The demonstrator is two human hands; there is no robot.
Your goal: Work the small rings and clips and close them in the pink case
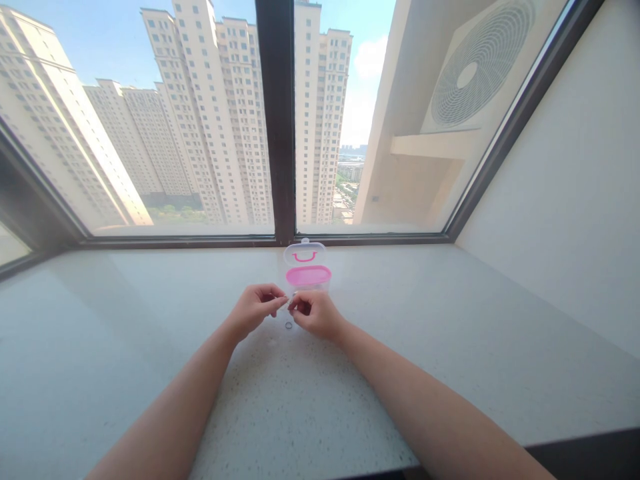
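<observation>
My left hand (259, 308) and my right hand (315, 312) meet above the speckled white sill, each in a pinch. Between their fingertips is something small and pale, too small to name. Just below the fingertips, a small ring (289, 325) lies on the sill. Right behind my hands stands a clear plastic box with a pink rim (309, 275). Its clear lid (305, 255), with a pink handle, is tipped up at the back. My right hand hides the lower front of the box, so its contents cannot be made out.
The pale stone sill (150, 347) spreads out to both sides. Behind the box runs a dark window frame (285, 241) with glass above it. A white wall (560, 200) bounds the right side. The sill's dark front edge (590, 453) shows at lower right.
</observation>
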